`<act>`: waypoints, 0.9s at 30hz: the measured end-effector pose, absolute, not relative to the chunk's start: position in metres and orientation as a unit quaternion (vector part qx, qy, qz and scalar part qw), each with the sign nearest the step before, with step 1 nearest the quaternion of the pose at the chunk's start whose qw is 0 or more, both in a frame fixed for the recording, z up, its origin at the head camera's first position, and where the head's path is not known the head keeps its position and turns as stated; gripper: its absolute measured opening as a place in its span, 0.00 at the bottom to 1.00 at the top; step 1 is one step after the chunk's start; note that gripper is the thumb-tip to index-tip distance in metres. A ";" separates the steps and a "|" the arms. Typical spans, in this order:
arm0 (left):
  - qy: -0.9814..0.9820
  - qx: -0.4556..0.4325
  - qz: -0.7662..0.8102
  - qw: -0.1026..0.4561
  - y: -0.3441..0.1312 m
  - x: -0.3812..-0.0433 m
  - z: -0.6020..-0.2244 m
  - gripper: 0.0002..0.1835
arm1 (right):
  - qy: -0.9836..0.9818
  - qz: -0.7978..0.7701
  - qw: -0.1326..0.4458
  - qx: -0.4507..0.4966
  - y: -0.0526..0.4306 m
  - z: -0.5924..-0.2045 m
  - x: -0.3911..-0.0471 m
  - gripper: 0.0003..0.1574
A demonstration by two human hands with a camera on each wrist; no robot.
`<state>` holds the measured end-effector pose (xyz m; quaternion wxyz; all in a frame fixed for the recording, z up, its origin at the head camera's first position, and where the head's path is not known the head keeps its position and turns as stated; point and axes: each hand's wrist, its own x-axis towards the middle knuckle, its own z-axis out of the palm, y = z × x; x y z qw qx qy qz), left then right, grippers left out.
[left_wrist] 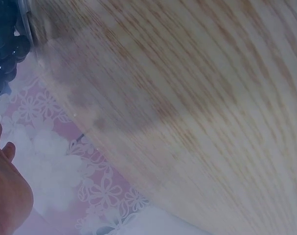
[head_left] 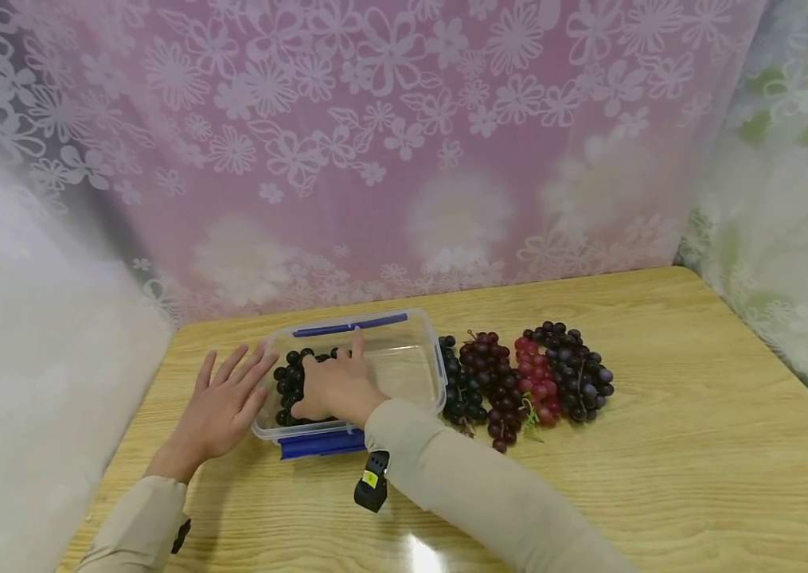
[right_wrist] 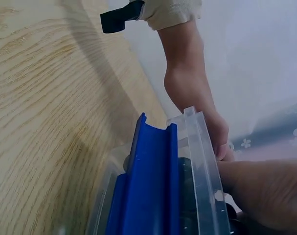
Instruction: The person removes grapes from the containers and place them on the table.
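A clear plastic container (head_left: pixel 404 382) with blue clips stands on the table, a bunch of black grapes (head_left: pixel 289 390) in its left part. My right hand (head_left: pixel 339 386) reaches inside and lies over these grapes, thumb and index finger spread apart; its other fingertips are partly hidden. Beside the container's left wall my left hand (head_left: pixel 228 402) has its fingers stretched out, near or touching the rim. In the right wrist view, the blue clip (right_wrist: pixel 153 181) hangs in front of the grapes, with part of my right hand (right_wrist: pixel 265 191) at the right.
Right of the container lie several more bunches: dark green-black grapes (head_left: pixel 464 394), dark red grapes (head_left: pixel 500 382), bright red grapes (head_left: pixel 538 378) and purple-black grapes (head_left: pixel 579 374). They rest on a wooden table (head_left: pixel 697 414). A pink flowered curtain (head_left: pixel 389 199) hangs behind the table.
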<state>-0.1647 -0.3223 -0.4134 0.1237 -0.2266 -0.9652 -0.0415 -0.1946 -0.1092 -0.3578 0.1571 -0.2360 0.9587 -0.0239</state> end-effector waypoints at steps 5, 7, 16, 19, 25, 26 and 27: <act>-0.964 -0.230 -0.041 0.129 -0.324 -0.167 -0.411 0.29 | 0.958 -0.015 0.162 -0.235 -0.110 -0.357 -0.197 0.48; -0.964 -0.228 -0.041 0.128 -0.324 -0.166 -0.411 0.29 | 0.959 -0.021 0.156 -0.236 -0.111 -0.359 -0.198 0.48; -0.965 -0.225 -0.036 0.132 -0.323 -0.164 -0.415 0.28 | 0.959 -0.029 0.153 -0.238 -0.113 -0.366 -0.198 0.43; -0.964 -0.225 -0.037 0.137 -0.322 -0.164 -0.415 0.27 | 0.959 -0.034 0.143 -0.243 -0.111 -0.368 -0.197 0.42; -0.964 -0.223 -0.043 0.135 -0.318 -0.163 -0.415 0.27 | 0.962 -0.017 0.096 -0.256 -0.108 -0.368 -0.194 0.43; -0.965 -0.223 -0.043 0.134 -0.318 -0.163 -0.414 0.27 | 0.962 -0.012 0.087 -0.260 -0.108 -0.368 -0.193 0.43; -0.965 -0.223 -0.044 0.133 -0.317 -0.163 -0.414 0.27 | 0.962 -0.006 0.077 -0.263 -0.108 -0.367 -0.192 0.43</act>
